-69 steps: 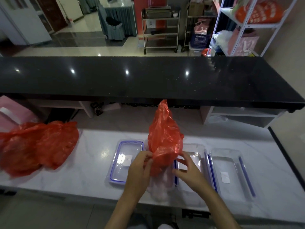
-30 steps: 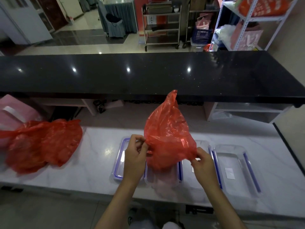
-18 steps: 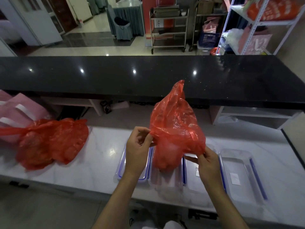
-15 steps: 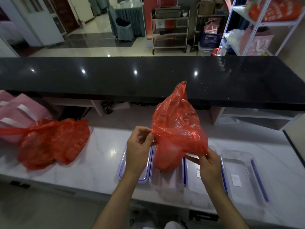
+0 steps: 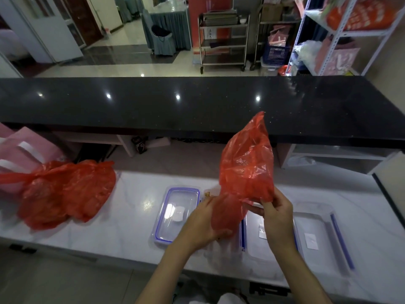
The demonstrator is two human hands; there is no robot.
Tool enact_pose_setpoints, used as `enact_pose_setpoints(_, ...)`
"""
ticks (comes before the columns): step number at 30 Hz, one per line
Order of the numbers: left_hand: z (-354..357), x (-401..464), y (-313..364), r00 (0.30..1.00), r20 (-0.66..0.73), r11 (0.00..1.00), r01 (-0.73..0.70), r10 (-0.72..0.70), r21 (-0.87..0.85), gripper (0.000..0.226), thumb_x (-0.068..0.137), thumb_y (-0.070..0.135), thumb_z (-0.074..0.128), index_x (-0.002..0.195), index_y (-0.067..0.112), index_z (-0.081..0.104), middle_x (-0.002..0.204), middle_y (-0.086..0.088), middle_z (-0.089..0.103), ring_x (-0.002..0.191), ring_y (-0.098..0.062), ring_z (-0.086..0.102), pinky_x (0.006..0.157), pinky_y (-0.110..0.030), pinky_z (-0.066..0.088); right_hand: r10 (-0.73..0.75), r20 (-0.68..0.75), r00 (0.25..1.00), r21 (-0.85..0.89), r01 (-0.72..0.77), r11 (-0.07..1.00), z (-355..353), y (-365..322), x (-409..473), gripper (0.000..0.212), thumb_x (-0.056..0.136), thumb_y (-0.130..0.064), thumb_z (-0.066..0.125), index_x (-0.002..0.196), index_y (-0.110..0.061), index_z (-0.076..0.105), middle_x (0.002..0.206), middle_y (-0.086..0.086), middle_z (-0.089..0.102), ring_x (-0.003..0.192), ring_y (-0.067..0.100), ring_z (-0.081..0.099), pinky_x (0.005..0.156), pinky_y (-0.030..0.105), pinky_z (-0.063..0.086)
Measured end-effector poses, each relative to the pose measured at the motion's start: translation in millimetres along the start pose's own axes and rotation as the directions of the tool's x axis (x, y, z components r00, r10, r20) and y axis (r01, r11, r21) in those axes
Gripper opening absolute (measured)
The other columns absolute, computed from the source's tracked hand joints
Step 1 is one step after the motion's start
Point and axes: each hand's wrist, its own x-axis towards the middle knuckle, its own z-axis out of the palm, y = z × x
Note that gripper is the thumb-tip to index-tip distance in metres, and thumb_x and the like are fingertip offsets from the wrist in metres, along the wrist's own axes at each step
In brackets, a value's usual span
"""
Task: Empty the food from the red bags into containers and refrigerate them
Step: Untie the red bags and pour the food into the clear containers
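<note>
A red plastic bag (image 5: pixel 246 165) is held upside down above a clear container (image 5: pixel 221 251) on the white marble counter. My left hand (image 5: pixel 200 224) cups the bag's lower bulge from the left. My right hand (image 5: pixel 277 218) pinches the bag's right edge between thumb and fingers. The container below is mostly hidden by the bag and my hands. A blue-rimmed clear lid (image 5: pixel 177 213) lies to its left. Two more clear container pieces (image 5: pixel 263 238) (image 5: pixel 322 235) lie to the right. Another red bag (image 5: pixel 63 191), full and crumpled, rests at the far left.
A pink paper bag (image 5: pixel 24 150) with white handles stands behind the left red bag. A raised black counter (image 5: pixel 197 106) runs across the back. The marble counter's front edge (image 5: pixel 109 257) is close to my body. Shelves and carts stand in the room beyond.
My left hand dropped from pinching the bag's upper left edge to cupping its lower bulge. The bag shifted slightly right and lower over the container; my right hand keeps its pinch.
</note>
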Motion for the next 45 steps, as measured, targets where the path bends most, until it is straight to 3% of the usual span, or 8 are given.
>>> enact_pose_setpoints(4, 11, 2, 4, 0.979, -0.181, 0.995, 0.099, -0.099, -0.005, 0.032, 0.093, 0.028, 0.063, 0.123, 0.038, 0.063, 0.107, 0.008, 0.077, 0.095, -0.015, 0.073, 0.084, -0.032, 0.059, 0.043, 0.085, 0.995, 0.004, -0.043, 0.999, 1, 2, 2, 0.027, 0.101, -0.007, 0.056, 0.125, -0.017, 0.066, 0.116, 0.013, 0.074, 0.089, 0.036, 0.078, 0.072, 0.039, 0.065)
enact_pose_setpoints(11, -9, 2, 14, 0.902, -0.422, 0.971, -0.013, -0.091, -0.238, 0.021, 0.094, 0.002, 0.067, 0.100, 0.021, 0.076, 0.088, 0.012, 0.077, 0.085, -0.002, 0.072, 0.077, -0.013, 0.055, 0.000, 0.070, 0.998, -0.107, 0.008, 0.994, -6, -2, 3, 0.026, 0.101, -0.017, 0.059, 0.126, -0.015, 0.067, 0.110, 0.001, 0.078, 0.097, 0.021, 0.077, 0.076, 0.039, 0.065)
enact_pose_setpoints(17, -19, 1, 21, 0.897, -0.439, 0.938, -0.113, -0.045, -0.326, 0.016, 0.096, 0.006, 0.070, 0.101, 0.021, 0.074, 0.090, 0.010, 0.078, 0.087, -0.010, 0.075, 0.079, -0.030, 0.062, -0.026, 0.050, 0.998, -0.129, 0.032, 0.991, -8, -4, 4, 0.015, 0.097, -0.026, 0.062, 0.109, -0.022, 0.071, 0.100, 0.001, 0.079, 0.090, 0.021, 0.078, 0.075, 0.034, 0.064)
enact_pose_setpoints(24, -33, 6, 33, 0.877, -0.474, 0.882, -0.158, -0.082, -0.444, 0.029, 0.095, 0.003, 0.068, 0.103, 0.031, 0.073, 0.092, 0.009, 0.076, 0.081, -0.018, 0.073, 0.074, -0.049, 0.062, 0.097, 0.031, 0.995, -0.286, -0.084, 0.955, -15, 12, 7, 0.026, 0.095, -0.036, 0.067, 0.098, -0.011, 0.070, 0.079, 0.004, 0.077, 0.072, 0.024, 0.074, 0.073, 0.049, 0.063)
enact_pose_setpoints(29, -39, 7, 31, 0.871, -0.475, 0.900, -0.103, -0.123, -0.423, 0.019, 0.095, 0.009, 0.069, 0.101, 0.027, 0.074, 0.092, 0.012, 0.075, 0.084, -0.012, 0.071, 0.075, -0.043, 0.061, 0.077, 0.035, 0.996, -0.285, -0.064, 0.957, -14, 8, 7, 0.040, 0.087, -0.045, 0.067, 0.104, -0.008, 0.071, 0.082, 0.002, 0.078, 0.074, 0.022, 0.075, 0.065, 0.039, 0.061)
enact_pose_setpoints(37, -42, -1, 30, 0.928, -0.353, 0.868, -0.078, -0.115, -0.490, 0.028, 0.092, 0.011, 0.073, 0.112, 0.031, 0.070, 0.109, 0.016, 0.074, 0.104, -0.006, 0.069, 0.087, -0.030, 0.057, 0.007, -0.006, 1.000, -0.309, -0.009, 0.951, -13, 5, 4, 0.053, 0.093, -0.039, 0.072, 0.120, -0.073, 0.041, 0.122, -0.023, 0.066, 0.111, 0.012, 0.070, 0.094, 0.046, 0.059)
enact_pose_setpoints(41, -45, -5, 34, 0.994, -0.102, 0.778, -0.030, -0.044, -0.627, 0.079, 0.083, 0.022, 0.085, 0.145, 0.050, 0.045, 0.137, 0.026, 0.057, 0.124, 0.003, 0.061, 0.093, -0.021, 0.056, 0.033, 0.082, 0.996, -0.208, -0.016, 0.978, -8, 8, 6, 0.044, 0.101, -0.027, 0.063, 0.135, -0.050, 0.047, 0.128, -0.009, 0.068, 0.113, 0.023, 0.071, 0.090, 0.049, 0.061)
enact_pose_setpoints(45, -33, 3, 40, 0.977, -0.176, 0.835, 0.000, -0.117, -0.550, 0.088, 0.078, 0.036, 0.090, 0.149, 0.050, 0.040, 0.138, 0.024, 0.056, 0.122, 0.003, 0.061, 0.093, -0.017, 0.055, 0.086, 0.166, 0.982, -0.110, -0.068, 0.992, 3, 5, 1, 0.034, 0.102, -0.003, 0.055, 0.127, -0.026, 0.057, 0.114, -0.001, 0.073, 0.107, 0.027, 0.073, 0.076, 0.032, 0.063)
